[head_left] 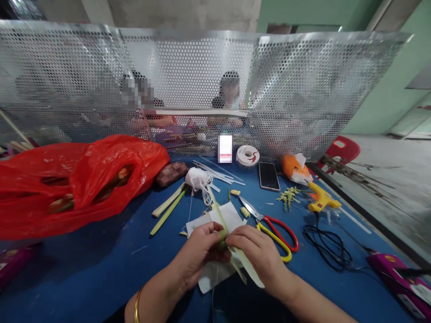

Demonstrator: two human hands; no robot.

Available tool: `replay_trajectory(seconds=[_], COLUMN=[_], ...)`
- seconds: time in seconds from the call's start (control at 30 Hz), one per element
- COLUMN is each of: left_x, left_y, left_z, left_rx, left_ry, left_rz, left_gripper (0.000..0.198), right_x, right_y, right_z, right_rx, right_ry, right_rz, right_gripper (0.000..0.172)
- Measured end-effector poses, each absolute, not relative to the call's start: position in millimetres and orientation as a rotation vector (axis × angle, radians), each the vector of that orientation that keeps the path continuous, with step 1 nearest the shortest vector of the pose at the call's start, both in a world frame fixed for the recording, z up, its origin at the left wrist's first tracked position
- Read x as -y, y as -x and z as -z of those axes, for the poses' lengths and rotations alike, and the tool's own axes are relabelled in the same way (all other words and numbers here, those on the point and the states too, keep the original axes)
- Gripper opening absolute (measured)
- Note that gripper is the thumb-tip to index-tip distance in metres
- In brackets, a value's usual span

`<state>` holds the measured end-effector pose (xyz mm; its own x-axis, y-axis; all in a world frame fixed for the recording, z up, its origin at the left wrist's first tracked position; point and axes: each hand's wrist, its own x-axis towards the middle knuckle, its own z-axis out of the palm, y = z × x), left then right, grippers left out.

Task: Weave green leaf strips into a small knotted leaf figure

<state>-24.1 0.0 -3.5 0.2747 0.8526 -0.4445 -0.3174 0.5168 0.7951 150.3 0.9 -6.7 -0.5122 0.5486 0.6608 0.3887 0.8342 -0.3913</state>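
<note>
Near the table's front, my left hand (202, 246) is closed round a green plant piece (222, 236). My right hand (256, 251) pinches the same piece from the other side, its fingers touching the pale green leaf strips (247, 267) that stick out up and down. Under both hands lies white paper (210, 278). Open scissors (257, 215) with one red and one yellow handle rest right of the paper. A bundle of white string (198, 179) sits beyond my left hand, with cut green stalks (170, 208) beside it. My left fingertips are partly hidden.
A red plastic bag (101, 197) fills the left side. On the right are a phone (269, 176), a yellow glue gun (323, 198), its black cable and a purple box (395, 278). A white spool (248, 155) stands at the back, before a perforated metal screen (202, 58); people sit behind it.
</note>
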Motion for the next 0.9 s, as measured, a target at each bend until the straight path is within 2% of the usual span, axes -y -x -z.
replay_trajectory(seconds=[0.13, 0.23, 0.37, 0.47, 0.57, 0.7, 0.9], left_x=[-1, 1, 2, 1, 1, 3, 2], left_y=[26, 25, 22, 22, 22, 21, 21], left_z=[0, 0, 2, 2, 3, 4, 3], left_rx=[-0.931, -0.942, -0.977, -1.024, -1.044, -1.026, -0.964], left_ry=[-0.610, -0.635, -0.649, -0.634, -0.617, -0.618, -0.505], left_rz=[-0.841, -0.851, -0.848, -0.821, -0.812, -0.807, -0.764], left_gripper=[0.029, 0.025, 0.025, 0.026, 0.023, 0.018, 0.019], right_x=[-2, 1, 4, 4, 3, 4, 7], right_y=[-153, -153, -151, -150, -150, -151, -157], right_z=[13, 14, 8, 3, 2, 6, 1], right_rx=[2.108, 2.009, 1.703, 1.442, 1.296, 1.419, 1.936], right_ry=[0.695, 0.769, 0.928, 0.921, 0.879, 0.828, 0.782], right_rz=[-0.281, -0.379, -0.761, -1.074, -1.211, -1.214, -0.807], right_gripper=[0.026, 0.021, 0.005, 0.009, 0.010, 0.008, 0.013])
